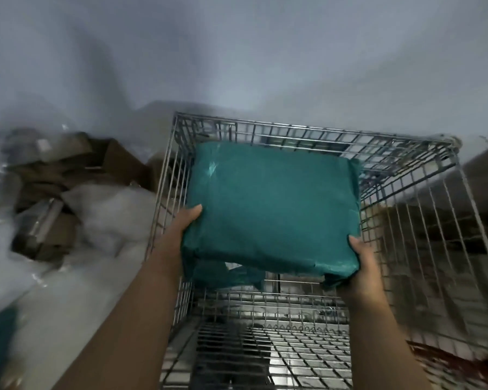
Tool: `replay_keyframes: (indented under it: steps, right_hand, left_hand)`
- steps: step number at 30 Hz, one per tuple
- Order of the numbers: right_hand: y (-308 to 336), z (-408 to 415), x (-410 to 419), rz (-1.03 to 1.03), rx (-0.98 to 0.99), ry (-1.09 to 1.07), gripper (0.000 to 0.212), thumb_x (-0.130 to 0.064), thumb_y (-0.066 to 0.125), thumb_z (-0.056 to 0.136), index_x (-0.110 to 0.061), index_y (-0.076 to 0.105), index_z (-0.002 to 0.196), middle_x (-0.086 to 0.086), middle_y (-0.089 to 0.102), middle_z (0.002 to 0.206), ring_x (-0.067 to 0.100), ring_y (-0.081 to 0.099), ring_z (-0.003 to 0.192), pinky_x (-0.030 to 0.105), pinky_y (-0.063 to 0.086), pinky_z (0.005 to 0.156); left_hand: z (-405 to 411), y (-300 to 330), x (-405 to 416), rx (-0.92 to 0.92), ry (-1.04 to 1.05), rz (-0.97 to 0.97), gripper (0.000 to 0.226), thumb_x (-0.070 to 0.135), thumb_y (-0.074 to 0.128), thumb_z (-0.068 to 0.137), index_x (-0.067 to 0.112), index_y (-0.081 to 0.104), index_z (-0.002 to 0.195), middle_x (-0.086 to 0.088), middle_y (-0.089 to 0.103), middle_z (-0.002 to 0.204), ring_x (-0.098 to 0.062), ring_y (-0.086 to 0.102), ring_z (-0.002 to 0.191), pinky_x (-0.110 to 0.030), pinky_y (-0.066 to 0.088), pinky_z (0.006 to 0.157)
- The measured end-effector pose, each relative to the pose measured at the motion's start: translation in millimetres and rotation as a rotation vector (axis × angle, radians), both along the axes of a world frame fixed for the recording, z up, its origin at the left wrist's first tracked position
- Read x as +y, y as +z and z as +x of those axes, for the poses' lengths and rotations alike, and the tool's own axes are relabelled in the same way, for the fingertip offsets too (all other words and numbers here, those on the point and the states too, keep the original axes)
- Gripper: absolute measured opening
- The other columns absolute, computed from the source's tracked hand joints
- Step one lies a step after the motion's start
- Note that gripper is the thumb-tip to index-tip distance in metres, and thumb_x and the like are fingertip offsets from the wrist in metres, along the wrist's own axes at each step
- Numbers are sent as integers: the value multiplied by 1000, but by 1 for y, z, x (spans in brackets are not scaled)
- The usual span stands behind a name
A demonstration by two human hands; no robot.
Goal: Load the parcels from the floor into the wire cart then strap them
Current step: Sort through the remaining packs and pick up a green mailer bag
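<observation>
Your left hand [190, 218] grips the near-left edge of the teal parcel [271, 206], thumb on top and fingers tucked beneath, out of sight. That parcel hangs flat over the open wire cart [316, 319], not yet set down. It looks soft-wrapped and slick, with loose film trailing underneath, so keep support under the edges. Your right hand [362, 260] clasps the near-right corner likewise.

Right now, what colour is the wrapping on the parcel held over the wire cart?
Teal green, plain with no pattern; the parcel shows in the head view.
</observation>
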State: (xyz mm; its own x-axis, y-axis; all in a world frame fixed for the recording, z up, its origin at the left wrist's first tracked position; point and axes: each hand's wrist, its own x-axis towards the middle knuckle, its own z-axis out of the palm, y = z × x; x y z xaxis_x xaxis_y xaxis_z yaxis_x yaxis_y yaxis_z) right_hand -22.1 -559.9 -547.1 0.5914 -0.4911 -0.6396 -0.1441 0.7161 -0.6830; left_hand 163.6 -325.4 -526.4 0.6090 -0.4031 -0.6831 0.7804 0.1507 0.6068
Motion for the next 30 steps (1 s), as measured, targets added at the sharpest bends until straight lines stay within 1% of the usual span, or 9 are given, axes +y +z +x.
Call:
replay_keyframes:
  steps: [4, 7, 9, 14, 16, 19, 21, 26, 30]
  right_hand:
    - [-57, -4, -11, -8, 60, 115, 31, -35, 50, 92, -23, 56, 119, 2, 67, 95, 21, 61, 74, 29, 49, 50]
    - [-100, -2, -17, -7, 44, 211, 51, -33, 60, 78, -25, 55, 128, 2, 69, 107, 23, 65, 87, 31, 53, 49]
    - [-128, 1, -20, 17, 51, 286, 65, -33, 63, 75, -25, 48, 138, 4, 64, 116, 28, 64, 91, 35, 51, 50]
    - [-197, 6, -16, 179, 72, 341, 65, -18, 59, 75, -20, 45, 138, 10, 58, 117, 30, 63, 86, 36, 53, 45]
    - [-225, 4, -12, 229, 79, 345, 66, -16, 64, 74, -18, 46, 137, 14, 57, 121, 33, 65, 86, 39, 54, 47]
    - [-258, 6, -7, 261, 90, 379, 73, -14, 69, 70, -20, 45, 138, 13, 58, 122, 35, 65, 83, 41, 52, 48]
    - [-276, 7, -3, 262, 99, 386, 68, -10, 64, 71, -25, 48, 136, 8, 62, 119, 34, 67, 79, 41, 51, 48]
    - [-319, 13, 4, 299, 91, 378, 74, -3, 62, 68, -28, 49, 136, 8, 60, 127, 38, 66, 91, 45, 49, 59]
    - [-343, 20, 13, 321, 76, 354, 67, -1, 58, 65, -28, 55, 127, 4, 66, 115, 37, 64, 87, 41, 49, 52]
  left_hand:
    - [-3, -54, 1, 65, -87, 99, 31, 33, 55, 93, 16, 65, 116, -6, 76, 100, -24, 75, 85, -34, 60, 62]
    - [-2, -95, 7, 122, -144, 204, 40, 48, 61, 89, 22, 64, 120, -4, 75, 108, -25, 73, 95, -39, 60, 75]
    - [-4, -125, 9, 108, -157, 276, 61, 65, 64, 78, 28, 61, 126, -2, 72, 116, -28, 70, 103, -47, 58, 83]
    - [-11, -193, 12, -59, -98, 713, 112, 97, 52, 43, 30, 54, 132, 0, 66, 121, -27, 67, 102, -49, 55, 92]
    - [-14, -214, 12, -124, -107, 800, 99, 93, 50, 58, 26, 55, 131, -2, 65, 120, -28, 64, 104, -48, 53, 94]
    - [-18, -245, 15, -207, -93, 882, 63, 67, 48, 88, 22, 55, 131, -3, 64, 116, -28, 63, 104, -45, 53, 94]
    - [-22, -265, 19, -271, -74, 890, 56, 58, 50, 92, 21, 55, 133, 0, 64, 115, -24, 62, 102, -40, 52, 93]
    - [-26, -305, 31, -360, -81, 891, 47, 44, 55, 95, 22, 51, 137, 5, 60, 116, -17, 57, 104, -32, 49, 91]
    - [-31, -327, 36, -415, -57, 881, 44, 39, 57, 95, 28, 48, 137, 7, 60, 125, -15, 57, 112, -32, 49, 94]
